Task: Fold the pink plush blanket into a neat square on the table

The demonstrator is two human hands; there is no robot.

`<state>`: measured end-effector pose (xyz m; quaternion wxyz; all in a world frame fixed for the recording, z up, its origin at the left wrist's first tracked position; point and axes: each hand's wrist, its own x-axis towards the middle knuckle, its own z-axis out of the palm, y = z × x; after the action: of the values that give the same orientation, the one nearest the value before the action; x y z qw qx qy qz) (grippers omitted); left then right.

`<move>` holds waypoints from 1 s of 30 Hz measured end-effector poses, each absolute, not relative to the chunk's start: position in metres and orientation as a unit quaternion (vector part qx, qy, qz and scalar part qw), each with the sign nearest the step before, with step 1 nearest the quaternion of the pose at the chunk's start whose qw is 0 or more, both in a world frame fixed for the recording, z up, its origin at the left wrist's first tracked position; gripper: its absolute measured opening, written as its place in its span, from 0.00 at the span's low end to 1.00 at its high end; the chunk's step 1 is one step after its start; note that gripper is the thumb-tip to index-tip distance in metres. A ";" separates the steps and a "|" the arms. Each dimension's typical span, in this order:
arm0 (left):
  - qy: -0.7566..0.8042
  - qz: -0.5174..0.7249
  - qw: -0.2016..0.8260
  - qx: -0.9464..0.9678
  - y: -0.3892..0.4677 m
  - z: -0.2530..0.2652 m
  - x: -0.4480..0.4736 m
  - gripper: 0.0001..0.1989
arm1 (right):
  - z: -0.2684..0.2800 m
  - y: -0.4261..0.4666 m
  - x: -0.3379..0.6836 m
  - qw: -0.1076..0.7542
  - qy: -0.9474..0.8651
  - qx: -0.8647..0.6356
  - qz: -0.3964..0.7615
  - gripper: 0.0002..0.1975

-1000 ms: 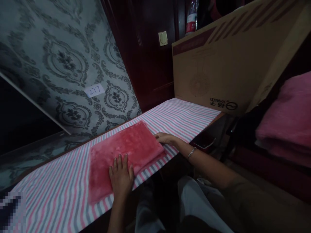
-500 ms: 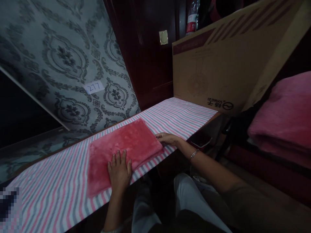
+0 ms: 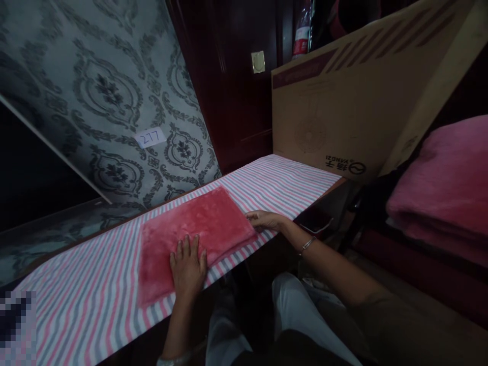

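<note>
On the pink cloth (image 3: 206,216), the left hand (image 3: 188,267) lies flat; the right hand (image 3: 266,220) touches its edge, grip unclear.

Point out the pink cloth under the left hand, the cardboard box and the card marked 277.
Pink cloth (image 3: 202,217), head view: middle of its top face.
Cardboard box (image 3: 354,104), head view: its broad printed side.
Card marked 277 (image 3: 150,137), head view: its numbered face.
</note>
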<state>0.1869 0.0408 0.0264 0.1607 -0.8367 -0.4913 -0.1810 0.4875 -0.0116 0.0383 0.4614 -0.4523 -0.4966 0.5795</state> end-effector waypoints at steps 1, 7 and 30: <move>-0.490 -0.182 0.159 -0.838 0.041 0.027 0.187 0.26 | 0.038 -0.012 0.487 0.464 -0.492 -0.457 0.578 0.14; -0.484 -0.184 0.129 -0.846 0.041 0.031 0.186 0.27 | 0.026 -0.014 0.477 0.522 -0.420 -0.487 0.559 0.10; -0.527 -0.462 -0.322 -0.636 0.025 0.027 0.033 0.25 | 0.013 -0.031 0.474 0.495 -0.410 -0.518 0.565 0.25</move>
<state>0.0326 0.0253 0.0272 -0.3221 -0.6361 -0.5272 -0.4623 0.4744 -0.0311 0.0133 0.4949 -0.5178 -0.4100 0.5646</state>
